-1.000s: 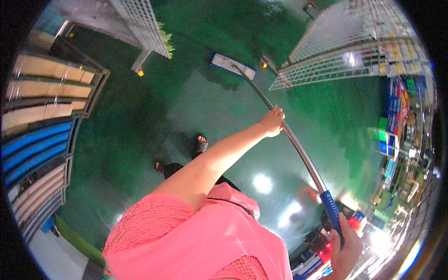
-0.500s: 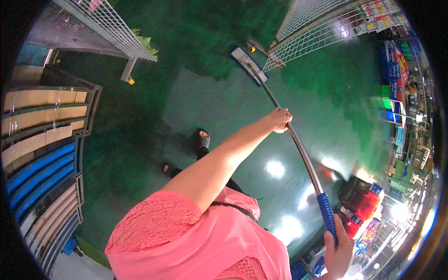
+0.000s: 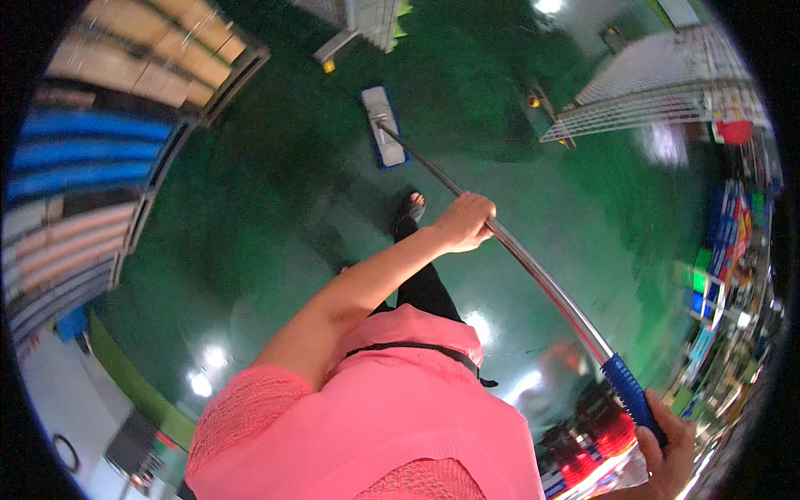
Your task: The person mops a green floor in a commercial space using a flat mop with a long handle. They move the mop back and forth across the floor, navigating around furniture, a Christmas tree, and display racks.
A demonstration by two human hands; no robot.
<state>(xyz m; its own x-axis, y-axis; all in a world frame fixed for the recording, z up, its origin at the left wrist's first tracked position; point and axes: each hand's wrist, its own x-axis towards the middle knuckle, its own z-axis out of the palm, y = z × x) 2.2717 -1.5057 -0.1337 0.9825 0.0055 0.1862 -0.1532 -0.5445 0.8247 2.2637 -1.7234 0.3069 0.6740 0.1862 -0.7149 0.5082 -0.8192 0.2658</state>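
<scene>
A flat mop (image 3: 550, 293) slants across the view, its metal pole running from lower right to upper left. My left hand (image 3: 467, 223) is closed around the middle of the pole, with the arm stretched forward. At the pole's upper end, my right hand (image 3: 671, 448) grips the ribbed blue handle sleeve (image 3: 631, 393). The pale rectangular mop head (image 3: 383, 125), edged in blue, lies on the green floor (image 3: 533, 200) ahead of my feet. One sandalled foot (image 3: 415, 204) shows just below the mop head; the other is mostly hidden behind my left arm.
Wire mesh racks (image 3: 658, 92) on wheeled feet stand at the far right and far centre (image 3: 371, 21). Pallets stacked with cartons (image 3: 142, 54) and blue sheets (image 3: 92, 142) line the left. Crowded shelves (image 3: 733, 250) run along the right, with red bundles (image 3: 604, 425) nearby.
The mop head has swept left across the floor and turned more upright in view. Both hands keep their hold on the pole. My view has turned, so the pallets and racks appear shifted.
</scene>
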